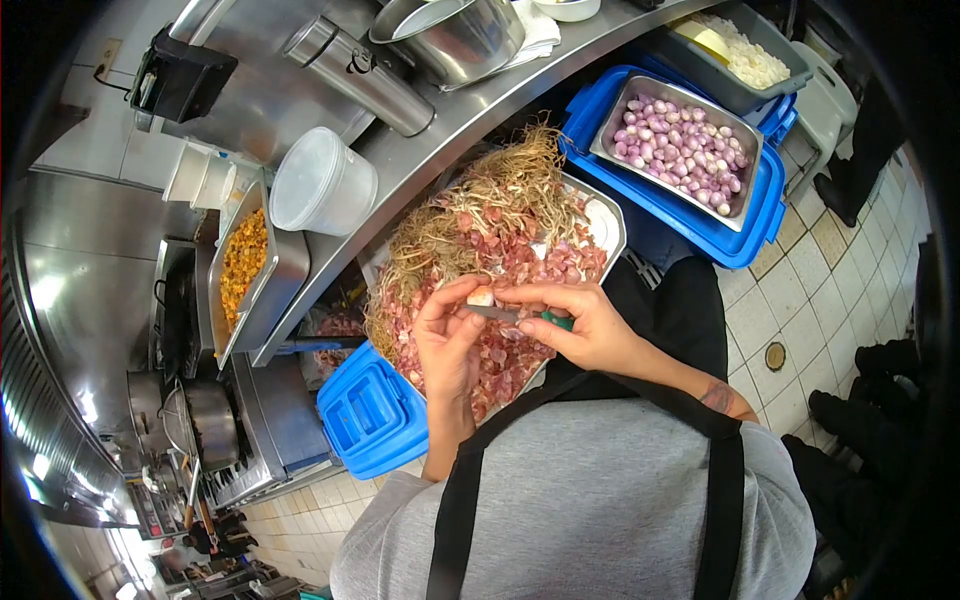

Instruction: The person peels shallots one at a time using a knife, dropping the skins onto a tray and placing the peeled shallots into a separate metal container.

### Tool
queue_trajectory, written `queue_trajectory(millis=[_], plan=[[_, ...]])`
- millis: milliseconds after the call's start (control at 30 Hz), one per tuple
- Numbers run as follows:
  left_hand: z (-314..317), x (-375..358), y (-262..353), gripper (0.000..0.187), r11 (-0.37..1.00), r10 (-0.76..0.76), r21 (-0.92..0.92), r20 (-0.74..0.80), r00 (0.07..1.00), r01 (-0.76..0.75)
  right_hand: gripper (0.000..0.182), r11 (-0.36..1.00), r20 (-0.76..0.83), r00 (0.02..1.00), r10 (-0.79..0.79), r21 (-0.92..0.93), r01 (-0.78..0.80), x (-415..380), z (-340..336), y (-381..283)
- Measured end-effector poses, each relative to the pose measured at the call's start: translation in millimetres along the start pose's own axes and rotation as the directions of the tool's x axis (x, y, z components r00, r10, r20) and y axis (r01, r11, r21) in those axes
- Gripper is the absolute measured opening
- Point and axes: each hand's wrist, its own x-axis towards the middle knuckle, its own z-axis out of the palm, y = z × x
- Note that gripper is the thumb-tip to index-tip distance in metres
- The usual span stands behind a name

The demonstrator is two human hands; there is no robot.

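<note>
Grey shirt (590, 500) and black apron straps (455, 510) filled the near foreground, the person's own chest seen from above. Just beyond, both hands met over a metal tray (612, 222). Left hand (450, 335) pinched a small pale shallot (483, 297) between thumb and fingertips, fingers curled tight round it. Right hand (590, 325) was closed on a small knife (510, 314), green handle end showing at the palm, blade lying toward the left fingers and touching or nearly touching the shallot; exact contact too small to tell.

Risk, as a judgement: blade edge sat right beside the left thumb, so a slip on the slick bulb could nick it. Loose grip could also drop the shallot into the scrap heap.

Shallot looked partly peeled, whitish, smaller than a fingertip pad. Under the hands the tray held a heap of reddish skins (510, 250) and, on the far side of the left hand, a tangle of dry roots (480, 195). Beyond the right hand, a steel pan of peeled pink shallots (680, 145) sat on a blue crate (700, 215). Blue lid (370, 415) lay below the left wrist.
</note>
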Motion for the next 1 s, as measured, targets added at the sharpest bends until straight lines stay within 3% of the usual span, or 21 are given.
queue_trajectory(millis=[200,400,500,600,700,767,800,867,1000], plan=[[0.3,-1.8,-0.1,0.031,0.988,0.099,0.115,0.017,0.995,-0.101,0.031,0.979,-0.002,0.986,-0.167,-0.119,0.166,2.4,1.6,5.2],[4.4,-1.5,4.1,0.032,0.973,0.123,0.194,0.031,0.992,-0.127,0.031,0.982,0.018,0.994,-0.105,-0.158,0.107,1.0,-2.0,2.8],[2.7,-2.1,2.4,0.033,0.973,0.114,0.199,0.039,0.993,-0.119,0.03,0.958,0.038,0.999,-0.008,-0.285,0.019,-1.4,-3.5,1.3],[3.3,-2.6,2.0,0.033,0.964,0.119,0.235,0.04,0.992,-0.125,0.027,0.949,-0.009,0.992,-0.126,-0.292,0.117,-1.7,-1.2,8.3],[-0.3,-1.8,-0.7,0.033,0.961,0.104,0.25,0.079,0.991,-0.12,0.026,0.987,0.003,0.995,0.104,0.122,-0.104,-0.6,0.2,9.9],[-1.0,-0.3,-1.9,0.033,0.972,0.085,0.208,0.135,0.987,-0.112,0.027,0.887,0.07,0.964,0.256,0.378,-0.263,0.5,-5.8,12.4],[1.0,-1.8,-1.4,0.033,0.981,0.046,0.183,0.089,0.995,-0.062,0.027,0.803,0.117,0.94,0.322,0.492,-0.336,1.5,-8.2,13.7],[6.7,-5.7,0.4,0.034,0.991,-0.038,0.127,0.001,0.999,0.037,0.028,0.853,0.02,0.954,0.299,0.442,-0.277,3.0,-7.5,20.2],[4.1,-2.2,-0.8,0.037,0.999,0.028,0.042,0.047,0.999,-0.03,0.029,0.945,-0.161,0.961,0.223,0.276,-0.173,5.5,-8.5,23.0]])
